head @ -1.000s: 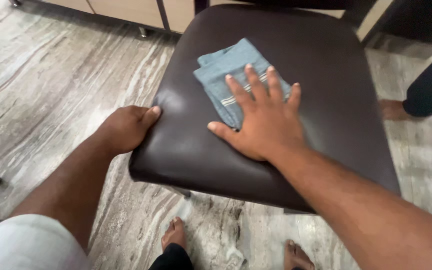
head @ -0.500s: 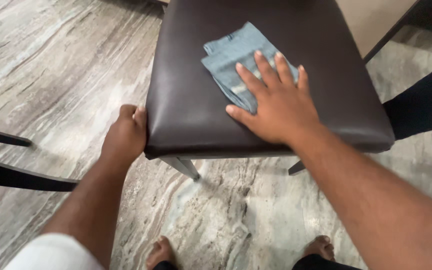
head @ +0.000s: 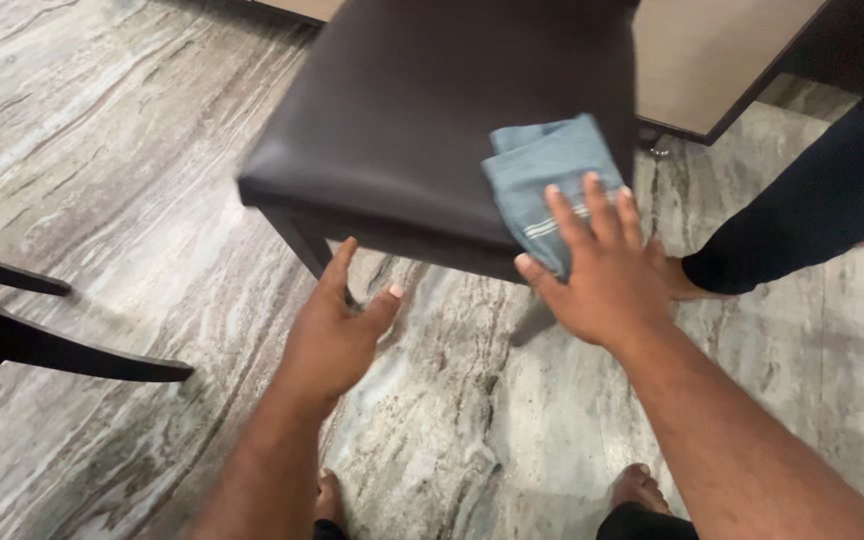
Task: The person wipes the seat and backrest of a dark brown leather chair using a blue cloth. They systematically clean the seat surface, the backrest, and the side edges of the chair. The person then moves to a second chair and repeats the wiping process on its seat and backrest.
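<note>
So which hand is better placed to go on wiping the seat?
Right. The right hand lies flat on the cloth at the seat's front edge; the left hand hangs open below the seat, touching nothing.

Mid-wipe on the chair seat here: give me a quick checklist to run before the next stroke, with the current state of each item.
1. Right hand flat on the blue cloth: ok, fingers spread over it.
2. Cloth fully on the dark chair seat: not ok, it sits at the front right corner, by the edge.
3. Left hand steadying the chair: not ok, it is open in the air below the seat's front edge, touching nothing.
4. Another person's leg clear of the chair: cannot tell, it stands close on the right.
5. Seat surface clean: cannot tell.
</note>
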